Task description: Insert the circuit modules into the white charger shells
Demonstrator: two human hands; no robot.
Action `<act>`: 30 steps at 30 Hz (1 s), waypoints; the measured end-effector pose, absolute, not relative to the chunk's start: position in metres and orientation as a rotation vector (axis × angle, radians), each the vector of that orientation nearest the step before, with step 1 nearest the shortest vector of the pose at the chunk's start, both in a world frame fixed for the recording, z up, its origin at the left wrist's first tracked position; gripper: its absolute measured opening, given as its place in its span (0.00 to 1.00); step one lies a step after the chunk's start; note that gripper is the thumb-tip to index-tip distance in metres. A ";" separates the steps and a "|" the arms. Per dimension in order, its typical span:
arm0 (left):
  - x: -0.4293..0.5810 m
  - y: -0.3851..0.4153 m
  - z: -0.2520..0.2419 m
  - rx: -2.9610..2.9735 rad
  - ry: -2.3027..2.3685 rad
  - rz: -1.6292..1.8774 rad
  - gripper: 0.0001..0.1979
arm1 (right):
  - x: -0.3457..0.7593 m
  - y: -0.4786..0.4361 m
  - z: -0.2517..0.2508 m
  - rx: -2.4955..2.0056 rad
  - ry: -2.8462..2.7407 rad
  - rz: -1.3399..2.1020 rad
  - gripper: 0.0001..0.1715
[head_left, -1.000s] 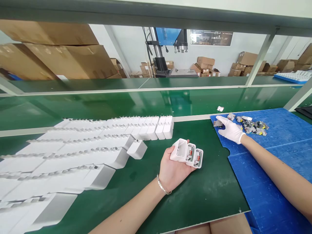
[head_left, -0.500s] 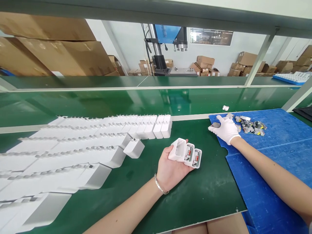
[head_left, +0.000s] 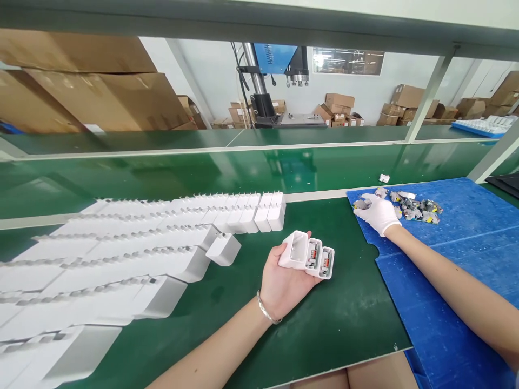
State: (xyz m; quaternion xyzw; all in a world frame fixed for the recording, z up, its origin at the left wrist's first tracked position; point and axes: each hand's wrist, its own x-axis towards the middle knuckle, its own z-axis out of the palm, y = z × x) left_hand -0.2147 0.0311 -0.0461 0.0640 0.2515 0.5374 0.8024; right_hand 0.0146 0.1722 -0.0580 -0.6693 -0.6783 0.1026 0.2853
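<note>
My left hand (head_left: 284,281), bare with a bracelet at the wrist, cups three white charger shells (head_left: 307,254) side by side, open ends up; two show orange parts inside and the left one looks hollow. My right hand (head_left: 378,213) wears a white glove and rests on the blue sheet (head_left: 446,281), fingers curled over a small grey part at the left end of a pile of small circuit parts (head_left: 413,208). What the fingers hold is hidden.
Rows of white charger bodies (head_left: 133,243) with metal prongs fill the left of the green bench (head_left: 324,335); one lies loose (head_left: 222,249). A single small part (head_left: 384,178) lies on the green belt behind. Cardboard boxes and a blue machine (head_left: 271,75) stand beyond.
My right hand slid left along the pile, then back, and its fingers curled down over a grey part. My left hand kept the three shells nearly still.
</note>
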 end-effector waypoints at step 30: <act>-0.215 0.025 -0.050 0.486 0.538 1.199 0.45 | -0.055 0.032 -0.030 -0.738 -1.980 0.390 0.21</act>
